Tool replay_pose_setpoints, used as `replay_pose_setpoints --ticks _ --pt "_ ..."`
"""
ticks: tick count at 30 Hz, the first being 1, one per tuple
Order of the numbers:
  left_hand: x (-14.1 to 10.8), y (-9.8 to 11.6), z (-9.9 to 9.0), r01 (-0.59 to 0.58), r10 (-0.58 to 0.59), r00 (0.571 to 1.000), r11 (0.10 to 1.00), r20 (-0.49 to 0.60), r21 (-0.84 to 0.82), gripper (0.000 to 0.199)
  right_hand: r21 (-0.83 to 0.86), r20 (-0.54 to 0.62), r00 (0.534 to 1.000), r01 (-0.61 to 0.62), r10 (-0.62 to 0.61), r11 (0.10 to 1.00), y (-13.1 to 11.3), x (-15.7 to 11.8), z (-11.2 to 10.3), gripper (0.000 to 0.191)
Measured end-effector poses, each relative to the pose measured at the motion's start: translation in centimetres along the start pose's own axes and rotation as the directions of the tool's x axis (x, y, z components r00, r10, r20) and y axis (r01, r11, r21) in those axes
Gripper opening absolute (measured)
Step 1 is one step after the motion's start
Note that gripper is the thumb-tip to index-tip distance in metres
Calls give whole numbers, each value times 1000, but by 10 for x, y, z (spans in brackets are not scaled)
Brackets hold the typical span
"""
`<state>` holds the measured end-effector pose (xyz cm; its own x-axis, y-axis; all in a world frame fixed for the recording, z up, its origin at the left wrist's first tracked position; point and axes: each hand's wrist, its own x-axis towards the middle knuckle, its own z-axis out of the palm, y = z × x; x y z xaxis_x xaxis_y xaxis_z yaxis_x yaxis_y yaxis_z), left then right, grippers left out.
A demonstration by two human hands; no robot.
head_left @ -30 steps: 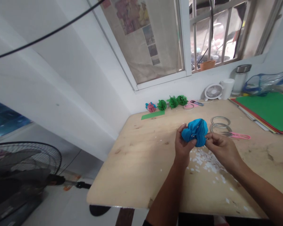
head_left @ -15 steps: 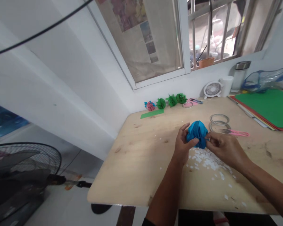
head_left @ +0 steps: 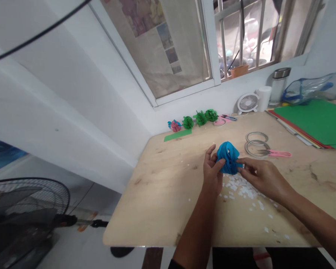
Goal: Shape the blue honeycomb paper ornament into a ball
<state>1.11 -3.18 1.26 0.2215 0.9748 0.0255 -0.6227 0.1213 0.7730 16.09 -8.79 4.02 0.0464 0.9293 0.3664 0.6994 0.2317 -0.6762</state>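
Between my hands is a blue folded-paper ball (head_left: 228,157), raised above the table with its layers bunched together. My left hand (head_left: 213,170) grips its left side, thumb across the front. With thumb and index finger, my right hand (head_left: 257,173) pinches a blue flap on the ball's right edge. Under the ball lie many small white paper scraps (head_left: 246,190). To the right, pink-handled thread snips (head_left: 278,153) rest against two overlapping metal rings (head_left: 257,144).
Along the wall sit several green paper balls (head_left: 201,118), a pink and blue one (head_left: 175,126) and a green paper strip (head_left: 177,135). A small white fan (head_left: 248,102), a glass bottle (head_left: 279,87) and a stack of coloured paper (head_left: 316,121) stand farther right. A floor fan (head_left: 30,213) is left of the table (head_left: 145,209).
The blue paper ball has turned in my hands, showing an opening between its layers. My right fingers now pinch a flap pulled slightly outward. The whole view has shifted a little.
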Motion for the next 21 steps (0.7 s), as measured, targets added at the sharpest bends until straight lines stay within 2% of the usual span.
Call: replay_pose_setpoints --ticks 14,21 --pt "-2 3 2 -16 16 1000 999 12 -34 71 -152 -168 981 73 -98 986 2 -2 13 25" --pt "-2 3 1 -23 23 1000 1000 7 0 72 -306 -127 969 165 -213 937 3 0 11 27"
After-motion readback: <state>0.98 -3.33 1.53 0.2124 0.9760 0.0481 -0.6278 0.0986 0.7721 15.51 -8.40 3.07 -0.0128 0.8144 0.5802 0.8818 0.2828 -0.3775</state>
